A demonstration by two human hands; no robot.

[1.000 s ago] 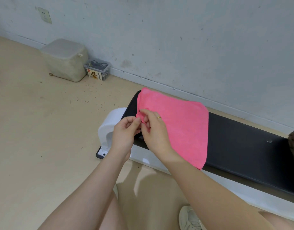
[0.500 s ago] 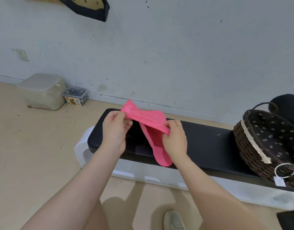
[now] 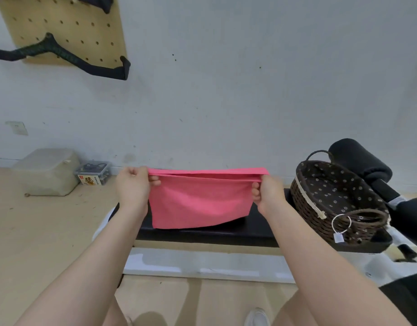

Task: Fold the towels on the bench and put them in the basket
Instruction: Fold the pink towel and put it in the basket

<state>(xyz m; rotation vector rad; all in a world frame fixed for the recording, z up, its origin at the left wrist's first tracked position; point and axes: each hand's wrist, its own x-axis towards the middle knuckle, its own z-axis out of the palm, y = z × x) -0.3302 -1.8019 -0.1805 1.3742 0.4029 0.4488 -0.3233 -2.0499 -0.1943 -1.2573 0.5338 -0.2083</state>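
Towel (image 3: 200, 203) mid-fold, stretched taut in the air above the black tabletop (image 3: 202, 234), doubled over along its top edge and hanging down in front. Left hand (image 3: 133, 185) pinched on the left corners, right hand (image 3: 267, 192) pinched on the right corners, both clamped on cloth. Likely the first fold just formed. Next, probably: lay flat on the tabletop or bring corners together for a second fold, keeping edges aligned, then carry rightward to the wicker basket (image 3: 304, 198) standing on the tabletop's right end, no towel visible in it.

Home gym corner: padded bench (image 3: 261, 228), wall pegboard (image 3: 61, 27), foam roller pad (image 3: 358, 158).
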